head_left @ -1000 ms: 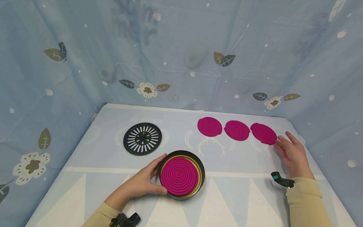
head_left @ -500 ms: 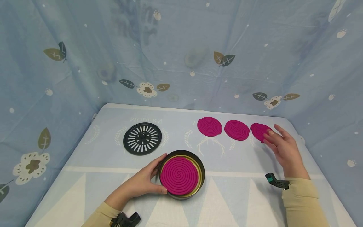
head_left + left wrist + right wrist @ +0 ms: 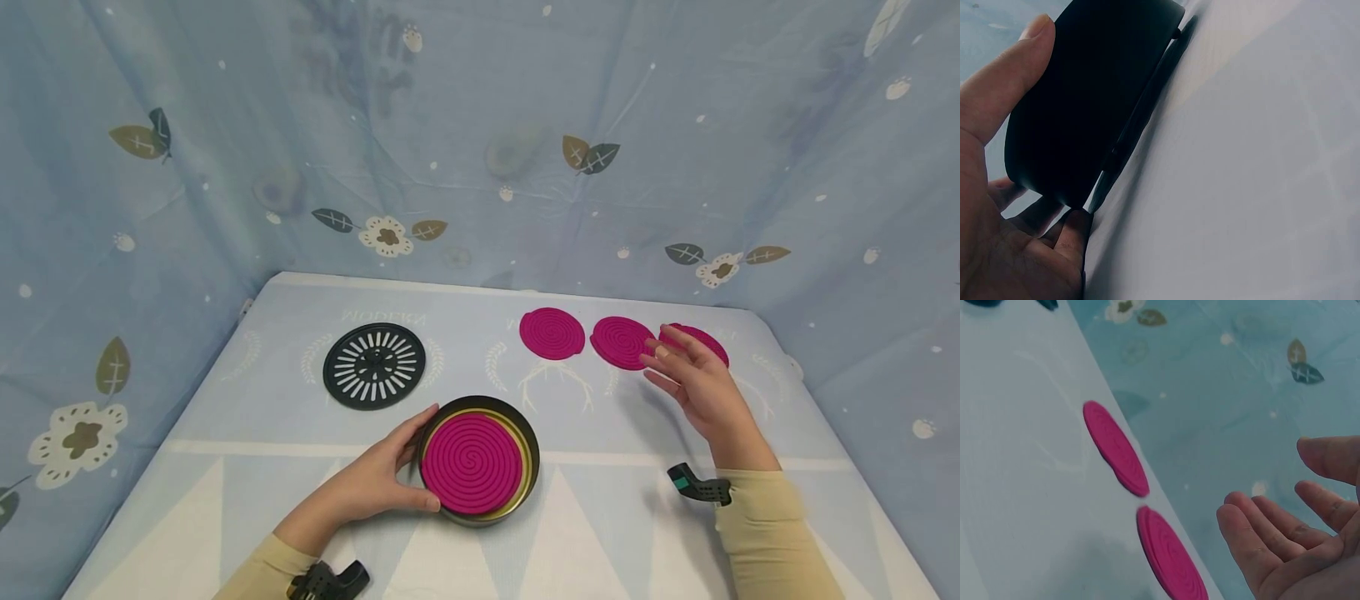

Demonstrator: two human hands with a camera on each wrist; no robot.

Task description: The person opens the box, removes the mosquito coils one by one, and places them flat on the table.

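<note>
In the head view, my left hand [image 3: 378, 479] holds the left side of a round dark tin [image 3: 532, 442] with a yellowish inner wall. A magenta spiral coaster [image 3: 471, 465] lies inside it. The left wrist view shows the thumb at the rim and fingers against the dark side of the tin [image 3: 1091, 94]. My right hand [image 3: 701, 387] hovers with nothing in it, fingers spread, near the back right. Beneath and beyond its fingers are the middle coaster [image 3: 618, 342] and the right coaster [image 3: 711, 340], both partly covered. The left coaster [image 3: 552, 334] is fully visible.
A black slotted disc [image 3: 375, 367] with a small central knob lies at the back left. A patterned cloth covers the table [image 3: 600, 517], and a blue curtain [image 3: 480, 108] rises along its back and sides.
My right hand has moved left, from beside the right coaster to a place in front of the right and middle ones. The left hand and the tin have stayed in place.
</note>
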